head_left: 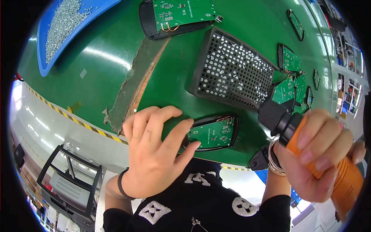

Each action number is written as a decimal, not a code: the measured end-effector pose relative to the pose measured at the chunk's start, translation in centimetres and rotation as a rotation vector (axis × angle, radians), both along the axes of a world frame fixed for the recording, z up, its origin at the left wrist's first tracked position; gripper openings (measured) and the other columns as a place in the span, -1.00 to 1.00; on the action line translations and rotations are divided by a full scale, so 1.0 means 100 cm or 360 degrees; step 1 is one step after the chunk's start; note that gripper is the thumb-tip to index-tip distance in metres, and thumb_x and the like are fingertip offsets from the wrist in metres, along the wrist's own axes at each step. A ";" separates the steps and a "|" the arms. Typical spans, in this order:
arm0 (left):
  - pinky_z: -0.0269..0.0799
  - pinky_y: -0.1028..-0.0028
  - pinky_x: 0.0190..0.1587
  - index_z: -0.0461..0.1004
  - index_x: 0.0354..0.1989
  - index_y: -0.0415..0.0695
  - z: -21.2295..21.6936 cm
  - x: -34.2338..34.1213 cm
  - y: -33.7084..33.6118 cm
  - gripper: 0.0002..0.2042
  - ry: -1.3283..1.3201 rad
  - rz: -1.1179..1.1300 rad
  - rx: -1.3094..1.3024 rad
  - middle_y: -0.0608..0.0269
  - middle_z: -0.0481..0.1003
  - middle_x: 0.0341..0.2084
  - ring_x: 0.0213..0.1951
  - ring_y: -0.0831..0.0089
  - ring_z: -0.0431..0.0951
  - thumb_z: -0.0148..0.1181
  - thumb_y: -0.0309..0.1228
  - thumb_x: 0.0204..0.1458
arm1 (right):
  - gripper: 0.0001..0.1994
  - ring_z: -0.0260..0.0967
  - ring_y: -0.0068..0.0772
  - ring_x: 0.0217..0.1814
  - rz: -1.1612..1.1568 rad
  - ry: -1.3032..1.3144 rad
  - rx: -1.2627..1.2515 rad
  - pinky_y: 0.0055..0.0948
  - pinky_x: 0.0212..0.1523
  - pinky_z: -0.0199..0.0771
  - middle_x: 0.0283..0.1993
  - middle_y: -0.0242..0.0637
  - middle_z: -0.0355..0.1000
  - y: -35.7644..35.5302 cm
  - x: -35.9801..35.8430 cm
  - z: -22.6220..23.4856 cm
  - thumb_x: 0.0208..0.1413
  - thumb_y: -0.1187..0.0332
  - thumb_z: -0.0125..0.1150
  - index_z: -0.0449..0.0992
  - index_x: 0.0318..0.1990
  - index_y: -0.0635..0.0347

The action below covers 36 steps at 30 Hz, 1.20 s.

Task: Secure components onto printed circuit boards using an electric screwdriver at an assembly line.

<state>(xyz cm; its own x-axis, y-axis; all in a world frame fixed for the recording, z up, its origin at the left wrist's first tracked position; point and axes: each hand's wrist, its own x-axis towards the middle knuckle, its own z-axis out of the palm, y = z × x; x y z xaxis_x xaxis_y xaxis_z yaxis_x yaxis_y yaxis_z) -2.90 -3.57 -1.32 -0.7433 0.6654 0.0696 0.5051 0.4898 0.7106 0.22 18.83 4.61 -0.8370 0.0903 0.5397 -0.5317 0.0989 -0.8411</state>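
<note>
My right hand (315, 154) is wrapped round an orange electric screwdriver (299, 133) with a black nose. The screwdriver's nose points at the near right corner of a black screw tray (235, 71), whose holes are partly filled with small silver screws; its very tip is hard to make out. On the green mat in front of me lies a black plastic housing (235, 133) with a green circuit board (210, 135) in it. My left hand (154, 145) holds the housing's left end between thumb and index finger, the other fingers resting spread on the mat.
A blue bin (43, 58) of loose screws stands at the far left. Another housing with a larger board (185, 13) lies at the back. Several more boards (288, 58) and housings lie on the right. A torn strip (135, 85) in the mat runs left of the tray.
</note>
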 end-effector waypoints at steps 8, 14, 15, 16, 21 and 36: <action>0.09 0.28 -0.07 0.51 -0.31 -0.11 -0.002 -0.001 -0.002 -0.65 -0.0055 0.0050 -0.0062 0.24 0.35 -0.21 -0.13 0.22 0.30 0.40 -0.38 -0.38 | -0.74 0.20 -0.55 -0.51 0.0107 -0.0260 -0.0028 -0.42 -0.38 0.14 -0.50 -0.44 0.20 0.012 -0.011 0.005 -0.03 0.39 0.00 0.19 -0.16 0.17; 0.09 0.29 -0.08 0.52 -0.32 -0.11 -0.001 -0.001 -0.003 -0.65 -0.0073 0.0057 -0.0055 0.25 0.35 -0.21 -0.14 0.23 0.30 0.40 -0.39 -0.38 | -0.74 0.20 -0.55 -0.52 0.0104 -0.0185 -0.0044 -0.41 -0.40 0.14 -0.49 -0.43 0.19 0.009 -0.006 -0.001 -0.03 0.39 -0.04 0.17 -0.16 0.17; 0.09 0.30 -0.08 0.52 -0.32 -0.11 -0.001 -0.001 -0.003 -0.66 -0.0080 0.0061 -0.0052 0.26 0.36 -0.22 -0.14 0.24 0.30 0.40 -0.39 -0.38 | -0.75 0.20 -0.55 -0.53 0.0057 -0.0164 -0.0060 -0.41 -0.41 0.15 -0.50 -0.43 0.20 0.007 -0.007 -0.003 -0.02 0.40 -0.04 0.17 -0.17 0.17; 0.08 0.30 -0.08 0.52 -0.33 -0.10 -0.001 -0.001 -0.002 -0.66 -0.0086 0.0066 -0.0048 0.27 0.36 -0.22 -0.14 0.24 0.30 0.40 -0.39 -0.38 | -0.76 0.20 -0.55 -0.54 0.0010 -0.0142 -0.0075 -0.42 -0.42 0.15 -0.50 -0.43 0.20 0.005 -0.007 -0.004 -0.02 0.41 -0.04 0.18 -0.17 0.16; 0.07 0.31 -0.09 0.53 -0.35 -0.09 -0.003 -0.001 0.000 -0.67 -0.0073 0.0096 -0.0012 0.30 0.37 -0.26 -0.16 0.27 0.31 0.40 -0.40 -0.39 | -0.75 0.23 -0.58 -0.58 0.0098 0.0101 -0.0252 -0.48 -0.45 0.22 -0.55 -0.46 0.25 -0.012 -0.007 -0.005 -0.05 0.42 0.05 0.19 -0.21 0.16; 0.05 0.32 -0.18 0.53 -0.36 -0.09 -0.009 -0.002 0.000 -0.61 -0.0147 0.0133 0.0128 0.32 0.37 -0.31 -0.24 0.29 0.31 0.38 -0.43 -0.52 | -0.51 0.28 -0.42 -0.76 0.0410 -0.0085 -0.0326 -0.49 -0.77 0.44 -0.63 -0.32 0.32 -0.057 0.016 -0.007 -0.04 0.53 0.17 0.11 0.04 0.14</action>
<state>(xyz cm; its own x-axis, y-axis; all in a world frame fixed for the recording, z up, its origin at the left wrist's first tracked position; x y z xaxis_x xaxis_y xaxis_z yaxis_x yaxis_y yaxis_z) -3.09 -3.59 -2.19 -0.8017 0.5957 0.0488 0.3954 0.4673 0.7907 1.85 13.14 3.93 -0.8731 -0.0259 0.4868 -0.4717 -0.2073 -0.8570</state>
